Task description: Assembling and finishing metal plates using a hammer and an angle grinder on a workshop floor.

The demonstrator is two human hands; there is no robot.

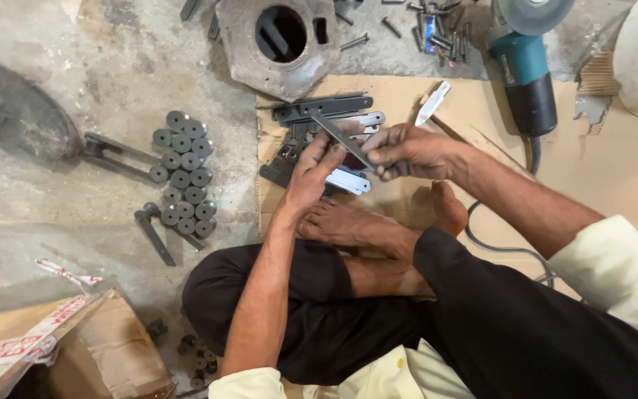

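The person sits cross-legged on the floor, and both hands meet over a flat sheet of brown cardboard [400, 100]. The left hand [311, 171] has its fingers curled up around the lower end of a long, narrow, dark grey metal strip [341, 140], which runs at a slant from upper left to lower right. The right hand [406, 151] pinches the other end of that strip between thumb and fingers. The strip is held just above a loose pile of flat dark and pale metal brackets [324, 111] lying on the cardboard, right in front of the person's bare feet [378, 222].

To the left, on the bare concrete floor [75, 214], a cluster of short dark metal cylinders [184, 174] stands on end, with 2 dark metal bars [153, 236] lying beside it. Above the cardboard sits a grey octagonal metal plate with a round hole [280, 44]. At upper right lies a teal and black angle grinder [529, 77], its cable trailing across the cardboard. Loose bolts [437, 29] are scattered near it. A torn cardboard box with red-printed tape [53, 347] sits at lower left.
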